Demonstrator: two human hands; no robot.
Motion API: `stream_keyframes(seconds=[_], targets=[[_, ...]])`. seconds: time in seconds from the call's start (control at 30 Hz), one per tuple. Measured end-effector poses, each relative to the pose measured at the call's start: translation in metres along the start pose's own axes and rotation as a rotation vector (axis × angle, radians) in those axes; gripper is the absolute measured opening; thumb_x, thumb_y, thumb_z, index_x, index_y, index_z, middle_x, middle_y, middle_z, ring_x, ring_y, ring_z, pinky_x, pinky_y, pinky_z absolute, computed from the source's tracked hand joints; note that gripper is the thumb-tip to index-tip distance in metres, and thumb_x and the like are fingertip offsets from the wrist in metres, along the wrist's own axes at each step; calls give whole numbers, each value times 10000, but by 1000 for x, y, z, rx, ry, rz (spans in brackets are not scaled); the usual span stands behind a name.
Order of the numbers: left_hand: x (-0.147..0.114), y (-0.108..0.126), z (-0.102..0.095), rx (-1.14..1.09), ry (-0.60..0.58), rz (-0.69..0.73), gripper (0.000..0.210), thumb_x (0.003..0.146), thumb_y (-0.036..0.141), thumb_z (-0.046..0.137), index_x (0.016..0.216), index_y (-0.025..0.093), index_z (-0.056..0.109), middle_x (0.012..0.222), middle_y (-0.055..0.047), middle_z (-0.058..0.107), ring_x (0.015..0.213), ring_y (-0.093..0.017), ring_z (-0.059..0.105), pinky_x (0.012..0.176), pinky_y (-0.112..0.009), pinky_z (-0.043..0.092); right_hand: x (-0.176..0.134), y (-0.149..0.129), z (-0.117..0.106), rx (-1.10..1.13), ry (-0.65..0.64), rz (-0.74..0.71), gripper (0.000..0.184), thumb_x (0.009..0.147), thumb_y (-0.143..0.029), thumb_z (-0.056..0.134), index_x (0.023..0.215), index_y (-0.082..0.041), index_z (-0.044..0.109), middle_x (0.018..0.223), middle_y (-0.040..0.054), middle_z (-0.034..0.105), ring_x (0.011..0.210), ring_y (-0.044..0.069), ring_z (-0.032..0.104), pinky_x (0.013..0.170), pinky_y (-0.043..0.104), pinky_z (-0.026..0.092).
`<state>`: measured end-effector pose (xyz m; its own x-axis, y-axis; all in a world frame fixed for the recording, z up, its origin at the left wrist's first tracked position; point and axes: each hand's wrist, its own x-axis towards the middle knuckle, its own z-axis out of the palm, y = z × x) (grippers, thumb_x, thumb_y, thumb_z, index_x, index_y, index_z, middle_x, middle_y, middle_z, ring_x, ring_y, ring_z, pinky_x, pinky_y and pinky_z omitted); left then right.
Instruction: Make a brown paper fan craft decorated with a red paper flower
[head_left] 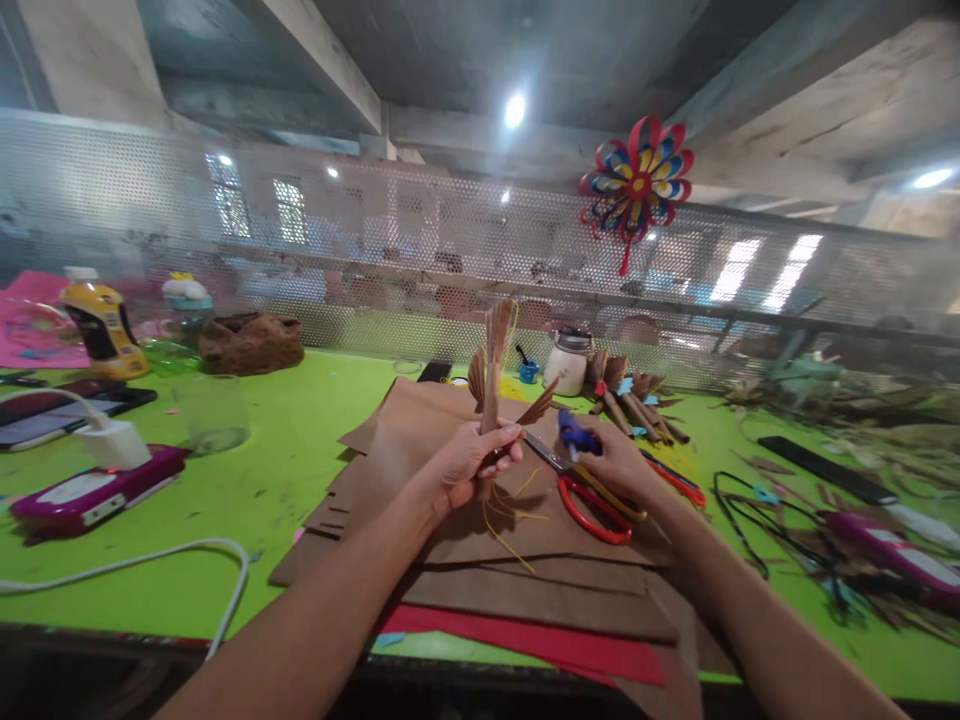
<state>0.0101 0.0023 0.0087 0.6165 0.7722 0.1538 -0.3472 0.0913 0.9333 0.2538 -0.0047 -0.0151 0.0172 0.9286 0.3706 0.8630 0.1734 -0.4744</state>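
Note:
My left hand (487, 455) is closed round the stem of a folded brown paper craft piece (491, 390), held upright with pleated fans on both sides. Thin yellow strands (510, 545) hang below that hand. A blurred blue object (576, 433) is in the fingers of my right hand (619, 465); its kind is hard to make out. Beneath and beside the right hand lie scissors with red handles (592, 515), blades pointing toward my left hand. Brown paper sheets (420, 440) are stacked under both hands, over a red sheet (540, 640).
Finished-looking brown paper pieces (637, 405) lie behind on the right, near a white jar (568, 362). A red-handled tool (679, 478) is right of my hand. Leftward stand a clear cup (214, 415), a yellow bottle (105, 330) and a purple power bank (97, 490) with a white cable.

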Motion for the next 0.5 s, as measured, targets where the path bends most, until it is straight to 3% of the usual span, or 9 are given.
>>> stream_keyframes(seconds=[0.1, 0.17, 0.23, 0.33, 0.5], targets=[[0, 1, 1, -2, 10, -8, 238, 736, 317, 630, 808, 100, 565, 629, 3, 544, 398, 8, 339, 331, -119, 140, -3, 0, -19, 462, 73, 109, 275, 719, -323, 555, 909, -129, 599, 833, 96, 643, 743, 217, 605, 688, 345, 459], [-1, 2, 2, -8, -2, -19, 230, 737, 314, 626, 787, 98, 565, 632, -1, 552, 389, 14, 332, 330, -120, 127, -8, -3, -31, 825, 54, 90, 319, 764, -408, 537, 947, -150, 577, 865, 89, 642, 694, 187, 614, 658, 333, 479], [-3, 4, 4, -12, -42, -38, 215, 745, 306, 618, 764, 99, 561, 625, -3, 560, 373, 19, 320, 328, -124, 117, -14, -8, -38, 1025, 4, 35, 355, 788, -468, 515, 974, -171, 568, 891, 85, 639, 693, 175, 612, 636, 320, 490], [-7, 8, 7, -12, -149, -81, 187, 751, 283, 614, 757, 106, 555, 588, 6, 563, 340, 22, 290, 321, -132, 98, -21, -16, -41, 1107, -80, -7, 362, 796, -490, 507, 960, -174, 573, 853, 81, 635, 664, 167, 593, 602, 306, 491], [-15, 9, 7, -33, -296, -131, 146, 740, 243, 612, 761, 110, 557, 542, -3, 567, 326, 1, 320, 309, -145, 71, -29, -26, -37, 1110, -162, -66, 311, 793, -480, 528, 777, -171, 563, 692, 40, 592, 555, 133, 527, 590, 296, 475]])
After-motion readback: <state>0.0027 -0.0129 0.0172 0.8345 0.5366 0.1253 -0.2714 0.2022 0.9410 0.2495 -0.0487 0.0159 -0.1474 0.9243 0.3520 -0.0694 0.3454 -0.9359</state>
